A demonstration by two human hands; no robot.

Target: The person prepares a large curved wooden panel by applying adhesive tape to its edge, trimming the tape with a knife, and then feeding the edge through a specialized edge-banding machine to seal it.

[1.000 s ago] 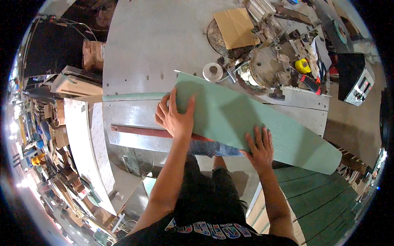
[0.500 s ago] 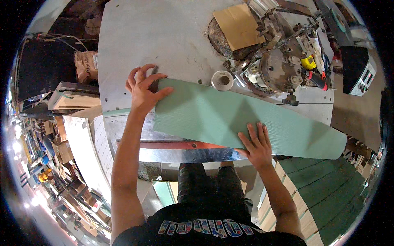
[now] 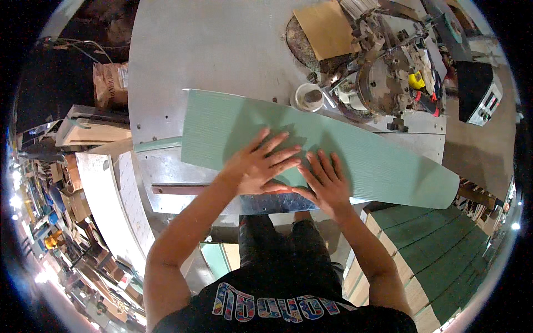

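Note:
A long pale-green ribbed board (image 3: 383,161), tapered and rounded at its right end, lies slanted across the metal machine table (image 3: 211,50). My left hand (image 3: 261,164) rests flat on the board's near middle, fingers spread and pointing right. Close beside it, my right hand (image 3: 327,180) lies on the board by the near edge, fingers stretched forward. The two hands almost meet at the fingertips. Just behind the board's far edge stands the round metal spindle (image 3: 308,97), partly hidden by the board.
A clamped cutter assembly (image 3: 383,83) stands at the back right, with brown cardboard (image 3: 325,30) beside it. A yellow tape measure (image 3: 415,81) sits among tools. A thin green strip (image 3: 158,144) lies left of the board. Stacked dark-green panels (image 3: 427,250) stand at the near right.
My left hand has left the board's far left corner and come down onto its middle, next to my right hand. The board has shifted left, covering more of the table's left side.

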